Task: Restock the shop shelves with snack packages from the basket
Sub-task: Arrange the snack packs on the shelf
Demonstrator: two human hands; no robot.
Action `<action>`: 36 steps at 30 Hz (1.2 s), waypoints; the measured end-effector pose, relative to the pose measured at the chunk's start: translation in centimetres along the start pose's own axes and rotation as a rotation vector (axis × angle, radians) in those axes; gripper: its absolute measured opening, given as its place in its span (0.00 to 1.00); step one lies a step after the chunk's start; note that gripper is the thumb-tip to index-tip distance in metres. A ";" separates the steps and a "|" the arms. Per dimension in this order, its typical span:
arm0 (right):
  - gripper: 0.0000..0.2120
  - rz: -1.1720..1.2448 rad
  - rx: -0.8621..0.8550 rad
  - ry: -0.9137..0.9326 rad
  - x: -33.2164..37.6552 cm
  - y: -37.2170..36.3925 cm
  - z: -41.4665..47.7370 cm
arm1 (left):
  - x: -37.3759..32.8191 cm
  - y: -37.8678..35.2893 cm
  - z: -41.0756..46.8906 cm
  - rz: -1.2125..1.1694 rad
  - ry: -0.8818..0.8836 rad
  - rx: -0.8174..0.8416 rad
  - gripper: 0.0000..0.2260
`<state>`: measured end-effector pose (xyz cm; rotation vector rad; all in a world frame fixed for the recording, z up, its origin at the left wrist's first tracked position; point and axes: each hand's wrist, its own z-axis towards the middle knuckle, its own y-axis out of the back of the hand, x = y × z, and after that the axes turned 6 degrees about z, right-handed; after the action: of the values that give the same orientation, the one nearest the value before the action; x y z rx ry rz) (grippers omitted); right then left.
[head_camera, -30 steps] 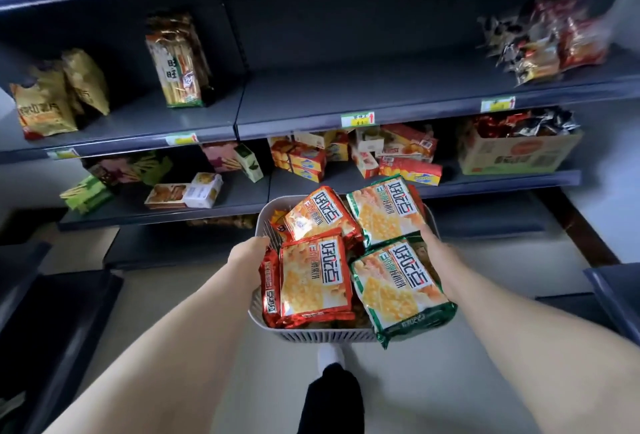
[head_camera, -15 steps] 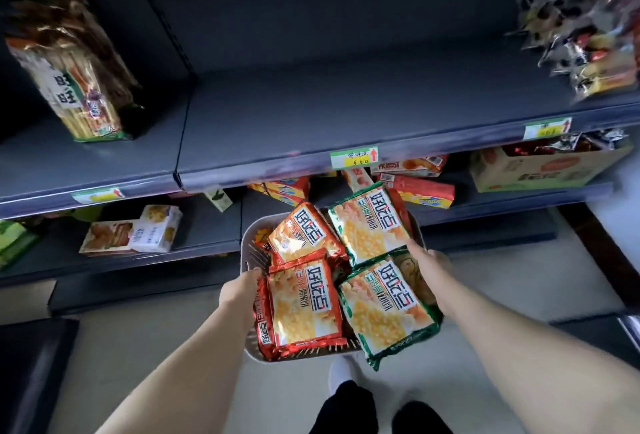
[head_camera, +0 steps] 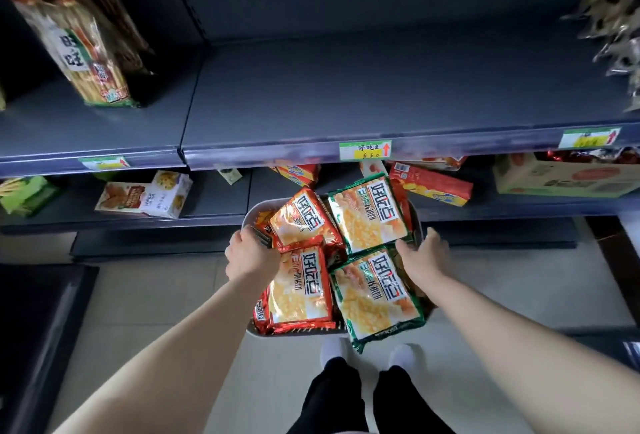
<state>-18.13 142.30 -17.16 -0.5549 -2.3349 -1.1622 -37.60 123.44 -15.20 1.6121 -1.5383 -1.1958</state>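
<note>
Basket (head_camera: 254, 212) of snack packages (head_camera: 367, 212), held before the shelf (head_camera: 346, 94) with the grip of left hand (head_camera: 251, 253) and right hand (head_camera: 422, 255) closed on its side rims; packages are judged light, soft, slippery, crushable, best pinched at edge seams.

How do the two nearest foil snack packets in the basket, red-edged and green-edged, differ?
The nearer red-edged foil packet lies within the white plastic basket; the nearer green-edged foil packet overhangs its near rim. One's border is red, the other's green. Both lie face up with matching lettering.
</note>
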 end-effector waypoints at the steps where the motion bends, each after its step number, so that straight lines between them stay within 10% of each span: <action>1: 0.33 -0.049 -0.025 0.084 0.3 0.1 -0.4 | -0.4 0.2 -0.5 0.038 -0.085 -0.019 0.23; 12: 0.25 -0.290 0.119 0.619 -0.1 0.8 -2.9 | 0.3 0.9 -4.9 0.103 -0.178 0.110 0.23; 24: 0.17 -0.418 0.254 0.465 -2.6 3.6 -2.1 | -3.4 -0.6 -8.0 0.116 -0.267 0.126 0.25; 33: 0.39 -0.540 0.420 0.383 -3.5 2.8 -2.0 | -8.1 -0.9 -8.6 0.159 -0.370 0.185 0.23; 36: 0.25 -0.526 0.442 0.347 -3.7 2.6 -2.1 | -9.8 -0.7 -7.5 0.192 -0.426 0.179 0.19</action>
<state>-13.20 141.56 -16.56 0.4077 -2.3721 -0.8077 -29.83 131.95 -10.79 1.3301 -2.0672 -1.3868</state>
